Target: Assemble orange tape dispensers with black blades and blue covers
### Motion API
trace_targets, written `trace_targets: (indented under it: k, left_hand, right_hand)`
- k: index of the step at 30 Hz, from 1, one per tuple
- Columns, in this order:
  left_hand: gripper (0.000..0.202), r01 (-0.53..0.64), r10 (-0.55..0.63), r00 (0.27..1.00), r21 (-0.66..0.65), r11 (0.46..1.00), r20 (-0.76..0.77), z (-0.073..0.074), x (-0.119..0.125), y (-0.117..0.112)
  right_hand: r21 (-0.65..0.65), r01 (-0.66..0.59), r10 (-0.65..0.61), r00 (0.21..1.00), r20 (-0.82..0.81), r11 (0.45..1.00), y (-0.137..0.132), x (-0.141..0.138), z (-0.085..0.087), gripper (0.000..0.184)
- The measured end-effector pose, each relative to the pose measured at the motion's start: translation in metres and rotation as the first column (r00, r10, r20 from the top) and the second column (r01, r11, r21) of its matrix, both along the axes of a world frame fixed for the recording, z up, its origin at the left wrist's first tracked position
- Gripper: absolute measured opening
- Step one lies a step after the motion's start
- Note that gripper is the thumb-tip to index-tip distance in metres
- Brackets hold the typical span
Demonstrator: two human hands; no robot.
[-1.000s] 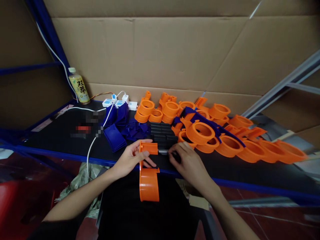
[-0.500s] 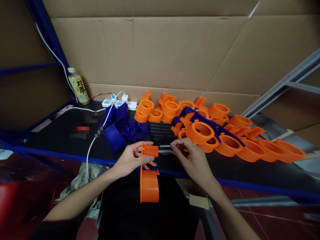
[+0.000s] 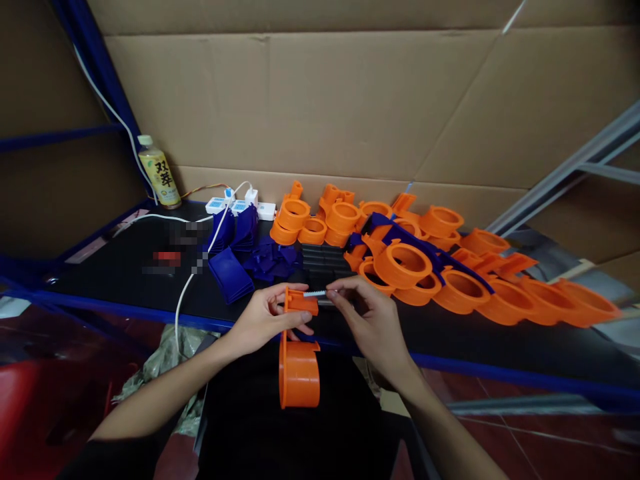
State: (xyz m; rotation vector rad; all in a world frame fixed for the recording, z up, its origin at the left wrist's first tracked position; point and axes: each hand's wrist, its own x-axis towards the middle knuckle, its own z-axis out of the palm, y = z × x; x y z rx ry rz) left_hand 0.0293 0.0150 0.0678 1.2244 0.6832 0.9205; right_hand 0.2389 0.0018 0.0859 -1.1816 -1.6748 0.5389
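My left hand (image 3: 267, 320) is closed around the upper end of an orange plastic tape dispenser frame (image 3: 301, 377), whose round hub hangs below the fingers. In a pinch, my right hand (image 3: 367, 320) holds a thin serrated metal blade (image 3: 315, 293) by its right end. The blade's left end meets the top edge of the orange frame; whether it is seated there I cannot tell. Just beyond both hands lies a stack of black strips (image 3: 323, 261), partly hidden by my right hand.
Several orange dispenser frames (image 3: 403, 265) are piled along the right and back of the black table (image 3: 115, 280). Blue plastic plates (image 3: 231, 275) and small blue pieces (image 3: 274, 262) lie left of centre. Behind them are a power strip (image 3: 267, 211), white cable (image 3: 181, 303) and bottle (image 3: 160, 172).
My right hand has moved left with the blade, closing the gap to the orange frame. The blade's left end now overlaps the frame's top edge. My left hand holds nearly still.
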Motion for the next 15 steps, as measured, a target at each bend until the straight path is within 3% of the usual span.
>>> trace_targets:
  k: [3,7,15]
  left_hand:
    - [0.066,0.005,-0.005,1.0,0.006,1.0,0.0,-0.0001,-0.0003,0.0003]
    - [0.059,0.0,0.0,1.0,0.021,1.0,0.005,-0.0007,0.0001,0.0004]
    - [0.061,-0.003,0.003,1.0,0.019,1.0,0.002,-0.0008,0.0003,-0.0001]
  right_hand:
    - [0.032,0.004,-0.004,1.0,0.019,0.999,-0.0018,-0.001,0.0015,0.012]
    - [0.064,0.012,-0.008,0.997,-0.071,0.998,0.0008,0.0007,0.0032,0.013]
    - [0.023,-0.042,0.044,0.994,-0.098,0.999,0.0047,-0.0009,-0.0019,0.013]
